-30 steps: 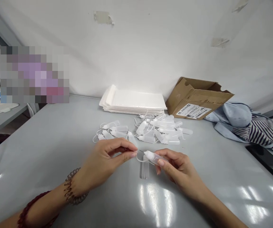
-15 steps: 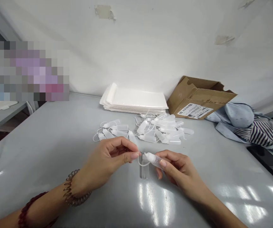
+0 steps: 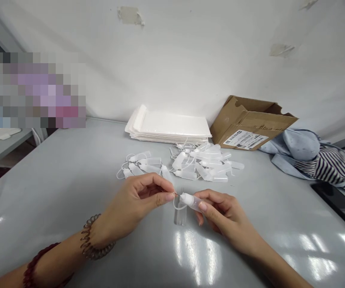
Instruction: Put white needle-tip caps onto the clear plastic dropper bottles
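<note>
A wide gray table (image 3: 55, 192) fills the near part of the view, and a white wall (image 3: 172, 52) stands behind it. Far right on the table sits an open cardboard box (image 3: 250, 122) with a white label (image 3: 246, 140) on its side. To the right of the box lies a heap of blue cloth (image 3: 298, 154) with striped cloth (image 3: 328, 166) beside it. Far in the middle is a neat stack of flat white bags (image 3: 168, 126). Just in front of the stack lie many little white plastic bottles, in a big pile (image 3: 205, 162) on the right and a small pile (image 3: 139, 166) on the left.

Near the middle of the table, two hands meet in the air. The right hand (image 3: 223, 210) pinches one little plastic bottle (image 3: 194, 202) between thumb and fingers. The bottle lies on its side, its long way running left to right, and it dips a bit to the right. Its white cap (image 3: 185, 197) points left, at the left hand (image 3: 132, 202), and most of the bottle is nearer the right hand. A thin plastic loop (image 3: 178, 207) hangs under the cap. A very thin tip (image 3: 176, 194) sticks out of the cap, and the left thumb and first finger pinch at it. It is too small to see just how they hold it.
</note>
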### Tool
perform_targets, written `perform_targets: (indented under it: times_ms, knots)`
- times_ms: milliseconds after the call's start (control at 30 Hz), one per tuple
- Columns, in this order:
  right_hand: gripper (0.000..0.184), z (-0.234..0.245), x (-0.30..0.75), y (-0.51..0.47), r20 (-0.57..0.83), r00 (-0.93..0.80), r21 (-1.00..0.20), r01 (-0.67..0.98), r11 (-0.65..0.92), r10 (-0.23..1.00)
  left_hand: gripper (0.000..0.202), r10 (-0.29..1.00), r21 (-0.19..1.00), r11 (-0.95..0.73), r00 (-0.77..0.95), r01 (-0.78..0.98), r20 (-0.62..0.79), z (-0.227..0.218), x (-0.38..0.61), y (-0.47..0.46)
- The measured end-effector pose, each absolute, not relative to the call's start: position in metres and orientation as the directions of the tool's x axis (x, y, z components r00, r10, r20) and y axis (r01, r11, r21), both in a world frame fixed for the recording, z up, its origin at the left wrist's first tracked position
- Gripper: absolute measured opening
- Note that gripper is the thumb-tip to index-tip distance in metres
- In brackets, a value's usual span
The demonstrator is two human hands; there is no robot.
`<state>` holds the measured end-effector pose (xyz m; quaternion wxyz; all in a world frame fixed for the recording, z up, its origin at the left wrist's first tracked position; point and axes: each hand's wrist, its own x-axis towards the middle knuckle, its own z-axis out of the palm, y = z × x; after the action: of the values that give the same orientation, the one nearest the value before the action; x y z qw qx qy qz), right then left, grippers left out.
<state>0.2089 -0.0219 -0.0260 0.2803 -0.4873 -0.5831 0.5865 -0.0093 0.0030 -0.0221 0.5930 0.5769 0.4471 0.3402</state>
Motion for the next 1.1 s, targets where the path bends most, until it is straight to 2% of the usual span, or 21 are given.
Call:
perform_targets:
  times_ms: [167, 467, 667, 933, 1100]
  knots:
    - [0.030, -0.026, 0.210, -0.022, -0.240, -0.362, -0.949, 0.284, -0.139, 0.901, 0.008, 0.924, 0.985, 0.070, 0.361, 0.160, -0.124, -0.016, -0.008, 0.002]
    - [0.036, -0.028, 0.210, -0.022, -0.191, -0.315, -0.928, 0.367, -0.066, 0.930, 0.011, 0.928, 0.947, -0.189, 0.362, 0.258, 0.086, -0.018, -0.003, -0.001]
    - [0.037, -0.036, 0.208, -0.024, -0.184, -0.340, -0.943, 0.327, -0.068, 0.922, 0.011, 0.929, 0.964, -0.153, 0.365, 0.218, 0.064, -0.019, -0.002, -0.002]
    - [0.030, -0.036, 0.206, -0.023, -0.103, -0.372, -0.913, 0.403, 0.060, 0.922, 0.014, 0.899, 0.938, -0.252, 0.416, 0.238, 0.136, -0.025, -0.001, -0.002]
    - [0.034, -0.037, 0.208, -0.027, -0.143, -0.315, -0.952, 0.302, -0.044, 0.938, 0.007, 0.926, 0.942, -0.187, 0.369, 0.279, 0.075, -0.018, -0.006, -0.004]
